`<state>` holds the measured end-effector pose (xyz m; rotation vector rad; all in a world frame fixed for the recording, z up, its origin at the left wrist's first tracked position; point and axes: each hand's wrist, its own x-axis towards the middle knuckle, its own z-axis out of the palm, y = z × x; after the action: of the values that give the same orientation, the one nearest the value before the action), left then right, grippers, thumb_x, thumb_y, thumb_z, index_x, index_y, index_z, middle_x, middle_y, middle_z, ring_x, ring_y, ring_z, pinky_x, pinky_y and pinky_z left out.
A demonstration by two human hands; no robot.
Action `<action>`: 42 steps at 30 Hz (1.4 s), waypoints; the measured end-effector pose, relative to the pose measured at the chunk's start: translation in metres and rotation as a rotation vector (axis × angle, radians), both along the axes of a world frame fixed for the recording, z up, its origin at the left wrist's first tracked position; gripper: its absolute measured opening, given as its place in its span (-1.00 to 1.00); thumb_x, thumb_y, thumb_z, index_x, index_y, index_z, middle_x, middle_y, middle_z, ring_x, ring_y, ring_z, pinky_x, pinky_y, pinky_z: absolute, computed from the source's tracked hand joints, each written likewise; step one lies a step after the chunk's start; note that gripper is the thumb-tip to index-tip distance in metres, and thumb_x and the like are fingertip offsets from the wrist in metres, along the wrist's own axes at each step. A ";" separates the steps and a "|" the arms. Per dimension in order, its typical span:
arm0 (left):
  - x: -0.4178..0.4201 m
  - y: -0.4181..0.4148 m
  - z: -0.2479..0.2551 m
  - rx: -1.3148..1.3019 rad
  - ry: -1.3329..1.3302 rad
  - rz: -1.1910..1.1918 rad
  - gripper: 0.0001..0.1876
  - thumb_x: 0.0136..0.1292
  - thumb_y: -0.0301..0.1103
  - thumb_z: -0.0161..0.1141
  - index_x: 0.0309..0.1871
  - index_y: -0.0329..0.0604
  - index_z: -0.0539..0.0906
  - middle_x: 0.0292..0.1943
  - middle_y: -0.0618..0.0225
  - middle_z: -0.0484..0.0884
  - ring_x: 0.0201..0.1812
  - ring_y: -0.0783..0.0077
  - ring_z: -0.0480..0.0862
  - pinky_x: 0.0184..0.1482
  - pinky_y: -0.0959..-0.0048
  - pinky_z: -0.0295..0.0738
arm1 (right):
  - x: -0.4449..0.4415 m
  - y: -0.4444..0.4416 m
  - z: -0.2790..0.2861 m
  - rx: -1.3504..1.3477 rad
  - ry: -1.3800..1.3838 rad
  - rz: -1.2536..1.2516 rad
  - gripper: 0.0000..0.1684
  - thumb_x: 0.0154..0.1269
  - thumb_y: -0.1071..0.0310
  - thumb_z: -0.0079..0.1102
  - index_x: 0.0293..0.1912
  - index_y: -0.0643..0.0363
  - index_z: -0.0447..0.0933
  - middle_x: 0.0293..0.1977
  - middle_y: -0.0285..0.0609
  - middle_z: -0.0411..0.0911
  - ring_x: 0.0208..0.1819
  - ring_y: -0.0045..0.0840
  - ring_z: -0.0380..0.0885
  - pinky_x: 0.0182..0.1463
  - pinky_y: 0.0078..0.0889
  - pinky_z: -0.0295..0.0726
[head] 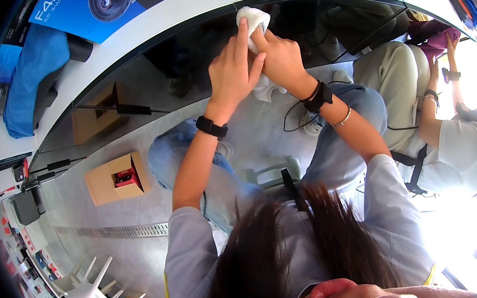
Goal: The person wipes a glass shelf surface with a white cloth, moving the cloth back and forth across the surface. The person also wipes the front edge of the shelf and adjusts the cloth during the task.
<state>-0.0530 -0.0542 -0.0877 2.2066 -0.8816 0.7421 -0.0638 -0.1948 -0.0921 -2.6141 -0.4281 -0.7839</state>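
A white cloth (253,17) is bunched between my two hands, in front of a glossy black cabinet front (199,53). My left hand (230,65) holds it from the left, index finger stretched along the cloth and thumb reaching towards the other hand. My right hand (280,56) grips the same cloth from the right, fingers bent into it. The loose end of the cloth hangs below the hands, over the floor. Part of the cloth is hidden behind my fingers. Black bands are on both wrists.
A white countertop (191,13) above the cabinet bears a blue speaker box (79,13) and a blue cloth (38,78). An open cardboard box (99,181) stands on the floor at left. To my right, another person (458,149) handles a purple cloth (435,44). A white chair (85,297) is behind left.
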 end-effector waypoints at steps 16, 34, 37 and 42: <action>-0.009 -0.007 -0.023 0.148 0.058 0.097 -0.18 0.28 0.01 0.16 0.44 -0.40 0.19 -0.24 0.02 0.58 -0.44 0.06 0.67 -0.45 0.31 0.60 | -0.003 0.008 -0.036 -0.025 0.079 0.040 -0.37 0.19 0.22 0.15 0.24 0.21 0.34 -0.40 -0.12 0.53 -0.51 -0.35 0.61 -0.55 -0.35 0.52; -0.001 -0.015 -0.013 0.041 -0.072 0.085 -0.18 0.26 -0.06 0.15 0.46 -0.41 0.16 -0.26 0.03 0.55 -0.33 0.08 0.66 -0.41 0.30 0.60 | 0.004 0.002 -0.019 -0.012 0.043 0.029 -0.39 0.20 0.23 0.15 0.25 0.15 0.36 -0.34 -0.11 0.53 -0.47 -0.35 0.62 -0.54 -0.35 0.54; -0.005 -0.015 -0.018 0.101 -0.053 0.117 -0.22 0.26 -0.13 0.12 0.44 -0.44 0.17 -0.29 0.03 0.55 -0.45 0.10 0.65 -0.45 0.30 0.60 | 0.000 0.005 -0.028 0.023 0.045 0.051 -0.36 0.19 0.25 0.13 0.27 0.19 0.33 -0.33 -0.10 0.52 -0.47 -0.33 0.61 -0.52 -0.33 0.54; -0.021 -0.019 -0.042 0.235 0.150 0.166 -0.26 0.29 -0.21 0.06 0.42 -0.55 0.14 -0.33 -0.03 0.58 -0.50 0.06 0.66 -0.46 0.26 0.62 | -0.008 -0.001 -0.077 0.055 0.150 0.152 -0.30 0.20 0.23 0.13 0.33 0.19 0.27 -0.31 -0.05 0.51 -0.44 -0.28 0.61 -0.47 -0.27 0.53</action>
<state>-0.0736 -0.0737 -0.1294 2.5308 -0.7487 0.5626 -0.0714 -0.1960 -0.1687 -2.5327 -0.5459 -0.5379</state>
